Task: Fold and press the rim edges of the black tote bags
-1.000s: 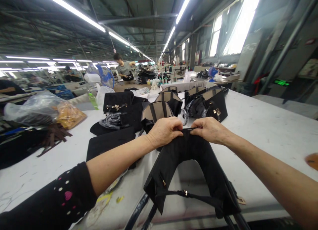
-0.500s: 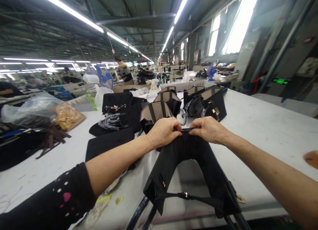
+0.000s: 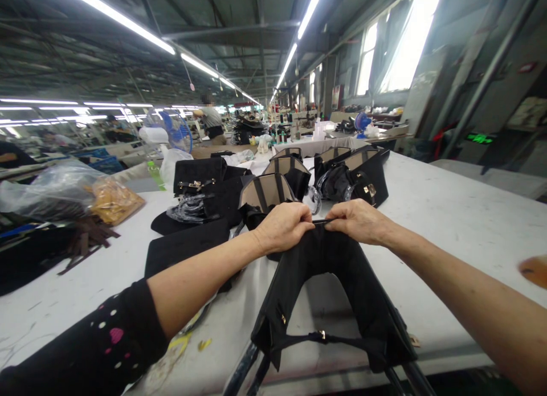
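Note:
A black bag piece [image 3: 325,282] lies in an upside-down U on the white table [image 3: 448,213] in front of me, with small gold studs and a thin strap across its near ends. My left hand [image 3: 284,228] and my right hand [image 3: 359,220] are both closed, pinching the far top edge of this piece side by side. A thin black edge strip runs between the two sets of fingertips.
Several black and beige bags [image 3: 273,188] stand beyond my hands, some with gold clasps. Flat black panels [image 3: 183,245] lie left of them. Plastic sacks [image 3: 64,194] and brown straps [image 3: 85,239] sit at far left. A person [image 3: 211,122] and a blue fan [image 3: 179,137] are in the distance.
My hands stay pinched on the top edge of the black piece, almost unmoved. The distant person has walked a little and turned away.

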Available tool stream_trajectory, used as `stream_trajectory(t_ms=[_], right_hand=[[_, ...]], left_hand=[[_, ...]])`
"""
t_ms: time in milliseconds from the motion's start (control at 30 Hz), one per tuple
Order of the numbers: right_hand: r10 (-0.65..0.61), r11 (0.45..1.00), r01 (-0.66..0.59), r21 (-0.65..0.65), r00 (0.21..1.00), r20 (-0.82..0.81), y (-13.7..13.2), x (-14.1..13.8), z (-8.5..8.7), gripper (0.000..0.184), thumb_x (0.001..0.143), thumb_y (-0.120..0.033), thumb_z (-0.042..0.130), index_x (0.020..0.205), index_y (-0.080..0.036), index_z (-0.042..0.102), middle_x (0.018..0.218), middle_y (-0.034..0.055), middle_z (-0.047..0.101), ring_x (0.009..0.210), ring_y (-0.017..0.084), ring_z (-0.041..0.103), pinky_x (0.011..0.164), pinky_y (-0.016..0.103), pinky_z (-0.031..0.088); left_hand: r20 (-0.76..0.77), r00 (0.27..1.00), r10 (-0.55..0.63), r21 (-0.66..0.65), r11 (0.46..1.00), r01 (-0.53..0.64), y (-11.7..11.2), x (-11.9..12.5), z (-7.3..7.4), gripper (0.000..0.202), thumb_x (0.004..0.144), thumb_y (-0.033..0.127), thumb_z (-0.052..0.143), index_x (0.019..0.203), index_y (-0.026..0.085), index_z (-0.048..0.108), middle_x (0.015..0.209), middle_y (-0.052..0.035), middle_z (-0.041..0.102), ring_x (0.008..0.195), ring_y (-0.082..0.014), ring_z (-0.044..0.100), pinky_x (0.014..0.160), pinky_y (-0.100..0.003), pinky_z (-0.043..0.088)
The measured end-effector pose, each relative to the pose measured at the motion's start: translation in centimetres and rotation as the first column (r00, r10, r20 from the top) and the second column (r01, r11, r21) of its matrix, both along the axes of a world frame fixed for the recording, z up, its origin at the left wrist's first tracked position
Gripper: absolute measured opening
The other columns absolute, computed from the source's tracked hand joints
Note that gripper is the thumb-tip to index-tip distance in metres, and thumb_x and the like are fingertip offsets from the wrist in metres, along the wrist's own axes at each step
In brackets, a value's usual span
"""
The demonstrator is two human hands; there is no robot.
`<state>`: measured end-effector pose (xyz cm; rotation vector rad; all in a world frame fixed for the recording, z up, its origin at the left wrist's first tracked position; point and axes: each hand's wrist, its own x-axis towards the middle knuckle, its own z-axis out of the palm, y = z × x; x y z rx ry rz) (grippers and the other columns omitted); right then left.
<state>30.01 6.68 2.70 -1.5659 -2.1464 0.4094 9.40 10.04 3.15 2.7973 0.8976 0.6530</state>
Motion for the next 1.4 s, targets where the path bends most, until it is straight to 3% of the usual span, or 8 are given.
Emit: stream_trajectory(t_ms=[533,733,833,933,967,1133,1233,1400], right_hand=[[0.019,0.998,-0.024,-0.065,0.997,-0.073,0.4,0.8,-0.5,0.021,0.076,-0.035,0.059,0.081,-0.019,0.073,0.064,-0.0034,0.063,0.065,0.013,0.054,0.057,0.024,0.037],[0.137,0.986,-0.144,-0.079,0.987,-0.082,0.4,-0.2,0.0,0.022,0.072,-0.031,0.062,0.09,-0.021,0.071,0.076,-0.0031,0.067,0.073,0.015,0.058,0.062,0.023,0.04],[0.126,0.991,-0.122,-0.057,0.99,0.06,0.5,-1.5,0.9,0.019,0.073,-0.038,0.063,0.081,-0.022,0.071,0.065,-0.0035,0.062,0.064,0.014,0.055,0.056,0.024,0.035],[0.023,1.0,-0.021,-0.012,0.984,0.177,0.5,-2.2,1.4,0.019,0.074,-0.038,0.061,0.068,-0.022,0.069,0.058,-0.0017,0.057,0.059,0.014,0.051,0.052,0.026,0.032],[0.002,1.0,0.0,-0.007,0.982,0.19,0.5,-2.3,1.5,0.018,0.074,-0.037,0.061,0.067,-0.022,0.069,0.058,-0.0012,0.058,0.06,0.014,0.052,0.052,0.026,0.031],[-0.014,0.999,0.023,-0.039,0.98,0.2,0.1,-1.8,1.3,0.016,0.073,-0.034,0.061,0.065,-0.022,0.067,0.056,-0.0015,0.056,0.059,0.014,0.051,0.052,0.026,0.032],[-0.008,0.998,0.02,-0.058,0.981,0.193,0.2,-1.7,1.2,0.015,0.073,-0.033,0.062,0.065,-0.021,0.066,0.057,-0.0018,0.056,0.059,0.014,0.052,0.053,0.025,0.032],[0.04,0.996,-0.026,-0.083,0.984,0.173,0.6,-1.7,1.1,0.014,0.071,-0.031,0.064,0.061,-0.021,0.063,0.055,-0.0033,0.053,0.056,0.013,0.049,0.051,0.025,0.031]], left_hand=[[0.0,1.0,-0.026,-0.069,0.997,0.026,0.0,-0.1,0.0,0.01,0.083,0.024,0.058,0.076,0.017,0.057,0.073,-0.0007,0.062,0.069,-0.0138,0.057,0.063,-0.024,0.041],[-0.037,0.999,0.009,-0.041,0.999,-0.011,0.3,-0.4,0.2,0.011,0.084,0.023,0.056,0.075,0.017,0.054,0.071,-0.0002,0.06,0.067,-0.0137,0.055,0.061,-0.025,0.039],[0.041,0.999,0.022,-0.177,0.984,-0.014,0.2,-1.3,0.2,0.018,0.079,0.03,0.064,0.085,0.017,0.053,0.078,0.0,0.061,0.067,-0.0128,0.055,0.059,-0.024,0.041],[0.05,0.995,0.09,-0.37,0.927,-0.065,-0.8,-2.8,0.4,0.058,0.058,0.033,0.08,0.104,0.017,0.048,0.091,-0.0021,0.062,0.07,-0.014,0.057,0.056,-0.023,0.044],[0.008,0.994,0.105,-0.409,0.908,-0.093,-1.2,-3.3,0.5,0.059,0.056,0.028,0.08,0.105,0.017,0.049,0.091,-0.002,0.063,0.071,-0.0145,0.058,0.055,-0.022,0.044],[-0.105,0.991,0.079,-0.51,0.851,-0.122,-1.6,-5.5,0.3,0.028,0.068,0.01,0.058,0.094,0.018,0.058,0.084,0.0005,0.066,0.073,-0.0148,0.062,0.057,-0.021,0.044],[-0.131,0.983,0.132,-0.397,0.901,-0.174,-0.7,-6.3,0.0,0.021,0.07,0.013,0.061,0.09,0.018,0.06,0.085,-0.0005,0.067,0.078,-0.0168,0.063,0.064,-0.024,0.046],[-0.163,0.977,0.138,-0.07,0.986,-0.151,-1.6,-7.3,0.0,0.043,0.075,0.023,0.066,0.115,0.022,0.051,0.103,-0.0038,0.065,0.089,-0.02,0.062,0.076,-0.03,0.047]])
